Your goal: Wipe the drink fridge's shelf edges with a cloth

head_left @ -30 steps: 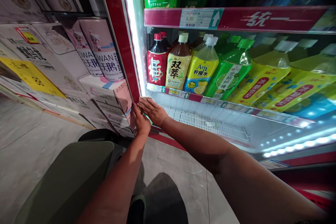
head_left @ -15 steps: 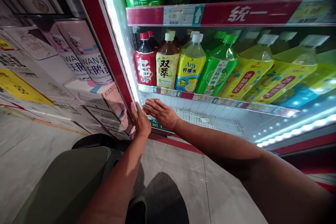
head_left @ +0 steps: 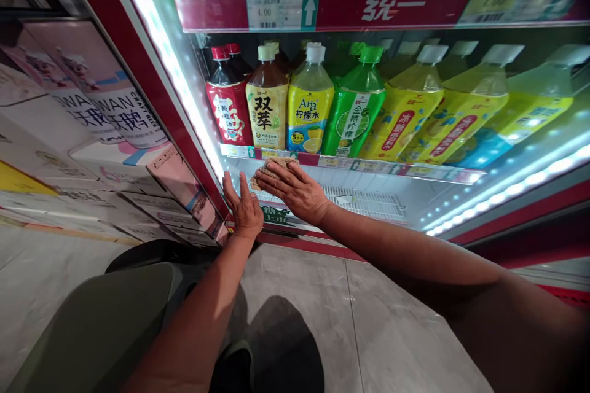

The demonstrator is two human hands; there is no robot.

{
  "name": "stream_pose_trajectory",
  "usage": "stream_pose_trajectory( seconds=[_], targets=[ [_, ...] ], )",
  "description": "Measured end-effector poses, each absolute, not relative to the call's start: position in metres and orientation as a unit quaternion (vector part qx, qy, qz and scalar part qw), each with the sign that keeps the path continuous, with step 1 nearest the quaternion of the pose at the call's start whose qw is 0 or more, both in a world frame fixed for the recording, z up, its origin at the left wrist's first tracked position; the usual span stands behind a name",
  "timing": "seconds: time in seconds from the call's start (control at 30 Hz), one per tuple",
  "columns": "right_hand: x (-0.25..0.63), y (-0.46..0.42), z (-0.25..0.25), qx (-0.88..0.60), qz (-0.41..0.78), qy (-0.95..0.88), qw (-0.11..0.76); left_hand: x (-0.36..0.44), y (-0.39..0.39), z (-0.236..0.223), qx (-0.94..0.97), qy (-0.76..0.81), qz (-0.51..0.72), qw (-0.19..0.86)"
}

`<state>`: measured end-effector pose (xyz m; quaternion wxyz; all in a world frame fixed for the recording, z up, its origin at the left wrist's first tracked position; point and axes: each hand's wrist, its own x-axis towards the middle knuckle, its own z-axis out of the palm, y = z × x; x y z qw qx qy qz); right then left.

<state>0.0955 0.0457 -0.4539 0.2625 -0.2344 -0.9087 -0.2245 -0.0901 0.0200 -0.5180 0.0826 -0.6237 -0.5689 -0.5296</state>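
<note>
My right hand (head_left: 299, 193) is laid flat over a folded brown cloth (head_left: 286, 163), pressing it to the lower left of the drinks cooler's glass front. The cloth sticks out above the fingertips and at their left side. Close by on the left, my left hand (head_left: 246, 212) holds nothing; its fingers are spread and point up beside the cooler's red frame (head_left: 142, 67). Whether its palm touches the glass I cannot tell. Behind the glass, just above the cloth, are a bottle with a cream label (head_left: 266, 113) and one with a yellow and blue label (head_left: 311, 110).
More bottles, among them a green one (head_left: 357, 110), line the shelf. A white wire rack (head_left: 373, 202) lies below. Stacked drink cartons (head_left: 115, 166) stand left of the cooler. A grey-green stool-like object (head_left: 115, 313) is on the tiled floor (head_left: 382, 319) at lower left.
My right hand and the cloth have shifted right and slightly up, away from the frame. My left hand's fingers have spread wider. The view has turned a little right.
</note>
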Motion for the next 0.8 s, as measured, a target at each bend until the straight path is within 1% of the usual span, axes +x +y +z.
stream_pose_trajectory(
  seconds=[0.07,0.2,0.33,0.43,0.53,0.63,0.8],
  targets=[
    [0.103,0.042,-0.457,-0.246,-0.232,-0.905,0.258,-0.084,0.019,-0.520,-0.640,-0.557,-0.524,0.077],
    [0.120,0.036,-0.460,-0.236,-0.240,-0.915,0.222,-0.072,0.016,-0.526,-0.656,-0.544,-0.516,0.083],
    [0.144,0.031,-0.453,-0.276,-0.261,-0.889,0.256,-0.061,0.016,-0.524,-0.681,-0.516,-0.511,0.091],
    [0.166,0.024,-0.459,-0.303,-0.281,-0.865,0.285,-0.055,0.018,-0.523,-0.686,-0.517,-0.504,0.088],
    [0.184,0.018,-0.469,-0.283,-0.316,-0.861,0.281,-0.050,0.019,-0.524,-0.689,-0.523,-0.494,0.089],
    [0.195,0.016,-0.466,-0.266,-0.342,-0.859,0.274,-0.046,0.021,-0.526,-0.685,-0.527,-0.495,0.092],
    [0.208,0.014,-0.466,-0.330,-0.334,-0.834,0.291,-0.040,0.025,-0.530,-0.698,-0.509,-0.492,0.111]
  ],
)
